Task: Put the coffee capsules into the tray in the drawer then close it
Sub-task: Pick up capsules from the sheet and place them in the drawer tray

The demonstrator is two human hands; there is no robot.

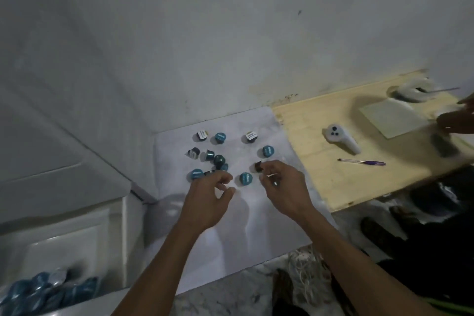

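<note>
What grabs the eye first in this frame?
The scatter of coffee capsules, mostly teal, on the white sheet at centre. Both hands work among them: the right hand pinches a dark capsule, and the left hand curls over capsules at the cluster's near edge. At lower left, an open drawer holds teal capsules.

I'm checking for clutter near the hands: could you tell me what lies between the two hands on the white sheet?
In the head view, one teal capsule stands upright on the white sheet between the left hand and the right hand, apart from both.
</note>
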